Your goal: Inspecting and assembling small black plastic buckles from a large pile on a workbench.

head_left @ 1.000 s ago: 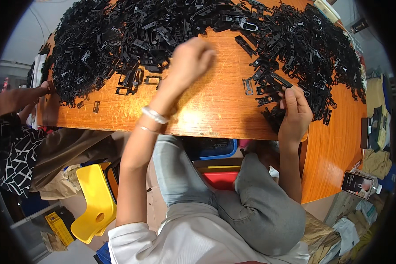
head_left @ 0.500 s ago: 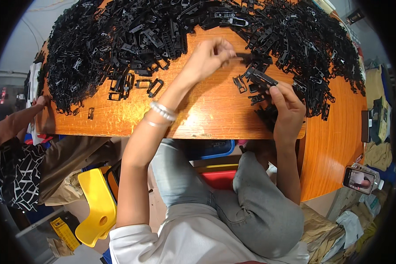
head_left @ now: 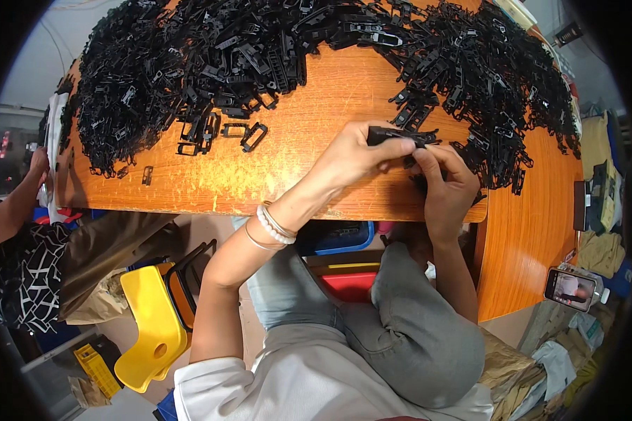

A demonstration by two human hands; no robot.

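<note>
A long, narrow black plastic part is held between both hands, just above the near right area of the wooden table. My left hand grips it with the thumb along its near side. At the right end, the fingertips of my right hand pinch closed, partly hiding that end. Loose black plastic parts lie right behind the hands. More are partly covered beneath my right hand. Farther left, several small open black frames rest on the tabletop.
Heaps of black plastic parts line the table's far side, with a left heap and a right heap. A phone stands beside the table at right. Below are a blue bin and a yellow stool. Another person's arm is at left.
My left hand has come back from the parts at the far side, toward the right and nearer, and now grips the black part. My right hand has turned and shifted slightly.
</note>
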